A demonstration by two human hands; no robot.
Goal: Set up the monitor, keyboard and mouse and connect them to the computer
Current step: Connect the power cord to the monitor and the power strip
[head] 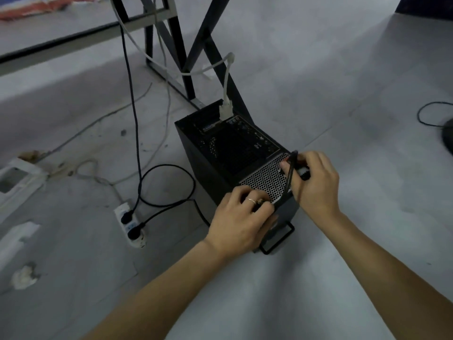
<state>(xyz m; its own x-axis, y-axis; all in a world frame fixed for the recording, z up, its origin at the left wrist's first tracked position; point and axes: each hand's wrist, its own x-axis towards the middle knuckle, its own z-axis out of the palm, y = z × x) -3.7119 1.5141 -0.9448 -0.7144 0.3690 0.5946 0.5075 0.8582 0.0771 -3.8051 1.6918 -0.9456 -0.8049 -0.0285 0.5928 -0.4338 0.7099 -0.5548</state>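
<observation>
Now my right hand point(316, 182) pinches a black cable point(290, 173) just above the rear grille of the computer point(196, 155), the plug hidden in that grip. My left hand point(241, 219) grips the computer's near edge; the case lies on the floor point(318, 69).

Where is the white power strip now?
In the head view, the power strip lies on the floor left of the computer, with two black plugs in it.

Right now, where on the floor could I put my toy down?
The floor right of the computer is bare, and so is the patch on its near side. Left is crowded: power strip, looping black cables, white scraps.
</observation>
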